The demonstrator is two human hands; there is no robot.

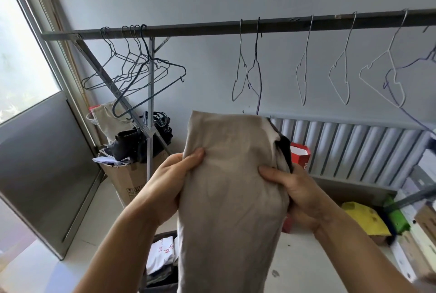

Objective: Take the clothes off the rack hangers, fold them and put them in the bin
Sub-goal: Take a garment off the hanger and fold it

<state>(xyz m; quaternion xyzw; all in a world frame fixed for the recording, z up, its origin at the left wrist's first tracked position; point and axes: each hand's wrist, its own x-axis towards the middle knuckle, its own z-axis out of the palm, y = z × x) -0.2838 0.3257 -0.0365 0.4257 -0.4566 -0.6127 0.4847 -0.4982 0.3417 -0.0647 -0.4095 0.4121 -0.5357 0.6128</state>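
Item: beige garment (231, 186), partly folded into a long panel, held upright in mid-air in front of the rack, directly above the bin. A dark fabric edge shows at its upper right side.

Left hand (169, 186): grips the garment's left edge, thumb pressed on the front, fingers tucked behind the cloth and out of sight.

Right hand (297, 196): pinches the right edge the same way, thumb on the front, fingers curled behind.

Rack bar (212, 27): horizontal, crossing the upper view. Dark wire hangers (141, 68) are bunched at its left end; pale wire hangers (304, 73) hang spaced along the right; all are bare.

Bin (160, 289): dark, on the floor below the garment, holding folded white clothing (160, 255).

Surroundings: cardboard box (132, 179) with a black bag (139, 144) on top, near the rack's leg; ribbed white panel (354, 146) along the wall; red paper bag (299, 153) just behind the garment.
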